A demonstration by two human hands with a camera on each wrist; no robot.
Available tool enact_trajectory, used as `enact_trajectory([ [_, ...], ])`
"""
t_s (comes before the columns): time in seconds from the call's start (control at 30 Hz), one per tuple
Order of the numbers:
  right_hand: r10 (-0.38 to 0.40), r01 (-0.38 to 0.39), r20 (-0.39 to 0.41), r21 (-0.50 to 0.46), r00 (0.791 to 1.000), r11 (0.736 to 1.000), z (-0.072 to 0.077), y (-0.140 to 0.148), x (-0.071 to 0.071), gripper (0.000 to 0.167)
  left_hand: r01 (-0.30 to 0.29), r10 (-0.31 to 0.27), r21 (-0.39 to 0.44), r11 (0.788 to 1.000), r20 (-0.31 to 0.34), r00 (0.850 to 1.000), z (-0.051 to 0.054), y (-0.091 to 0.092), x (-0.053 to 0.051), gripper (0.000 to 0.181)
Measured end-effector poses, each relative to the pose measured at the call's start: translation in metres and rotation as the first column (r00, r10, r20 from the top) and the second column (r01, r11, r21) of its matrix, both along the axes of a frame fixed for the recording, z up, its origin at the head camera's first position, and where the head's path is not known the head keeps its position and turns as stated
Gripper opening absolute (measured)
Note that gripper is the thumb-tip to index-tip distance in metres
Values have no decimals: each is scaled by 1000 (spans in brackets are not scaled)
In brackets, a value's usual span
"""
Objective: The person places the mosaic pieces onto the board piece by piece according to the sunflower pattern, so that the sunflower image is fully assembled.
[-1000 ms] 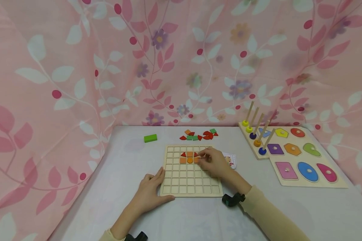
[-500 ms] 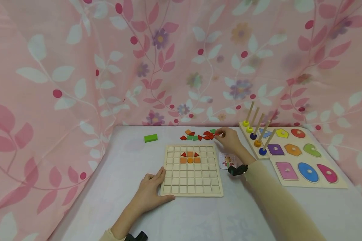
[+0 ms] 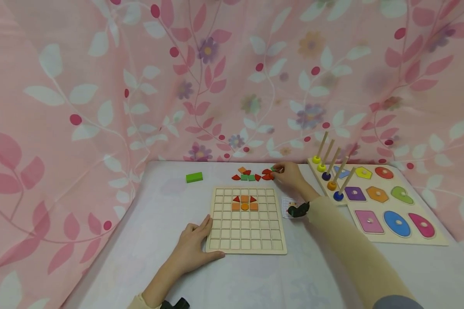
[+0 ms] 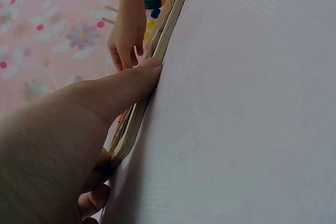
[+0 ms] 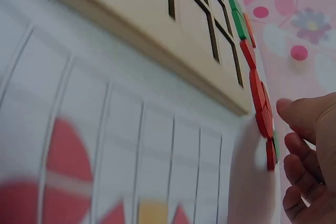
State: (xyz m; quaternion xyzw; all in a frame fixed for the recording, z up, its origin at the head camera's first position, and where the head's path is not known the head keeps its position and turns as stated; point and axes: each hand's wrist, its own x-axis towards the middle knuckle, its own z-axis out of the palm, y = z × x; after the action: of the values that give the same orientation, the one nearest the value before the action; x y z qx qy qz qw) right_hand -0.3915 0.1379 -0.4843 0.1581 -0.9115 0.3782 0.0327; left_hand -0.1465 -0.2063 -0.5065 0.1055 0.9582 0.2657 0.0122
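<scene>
A pale wooden grid board (image 3: 245,236) lies on the table in the head view. Near its top sit orange squares (image 3: 245,198), an orange disc (image 3: 245,207) and two red triangles (image 3: 253,199). My left hand (image 3: 195,244) rests at the board's near-left corner, thumb along the front edge and fingers by the left edge. Behind the board my right hand (image 3: 290,174) reaches over red pieces (image 3: 267,176) and a green square (image 3: 273,169). In the right wrist view, thumb and fingers stand apart beside a red piece (image 5: 270,153), with nothing seen between them.
A printed pattern card (image 3: 287,207) lies right of the board, partly hidden by the right wrist. Farther right are a peg stand (image 3: 328,189) with upright sticks and a shape puzzle board (image 3: 402,238). A green block (image 3: 194,177) sits back left.
My right hand has gone from the grid board's upper cells to the loose pieces behind it, then shifted slightly left there. The two red triangles stay on the board. My left hand has stayed put.
</scene>
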Motion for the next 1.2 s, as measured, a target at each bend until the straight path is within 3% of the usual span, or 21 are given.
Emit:
enact_trajectory([
  [0.3,131,-130,-15,49,991,990,5,-46,-5,29,12,-12,2,1000,-6,1000,1,-1,0,115],
  [0.67,155,-160,73,53,985,986,3,-90,-22,38,15,-15,-2,1000,-7,1000,-1,-2,-1,115],
  [0.83,187,-190,39,86,982,978,-6,-105,-32,36,0,0,7,1000,1,1000,-1,-2,2,116],
  [1.0,166,-167,16,117,986,979,-8,-113,-33,31,7,-7,7,1000,-4,1000,-1,-1,3,116],
  [1.2,109,-116,80,97,991,988,0,-111,-30,32,8,-8,-2,1000,-3,1000,4,0,1,115],
])
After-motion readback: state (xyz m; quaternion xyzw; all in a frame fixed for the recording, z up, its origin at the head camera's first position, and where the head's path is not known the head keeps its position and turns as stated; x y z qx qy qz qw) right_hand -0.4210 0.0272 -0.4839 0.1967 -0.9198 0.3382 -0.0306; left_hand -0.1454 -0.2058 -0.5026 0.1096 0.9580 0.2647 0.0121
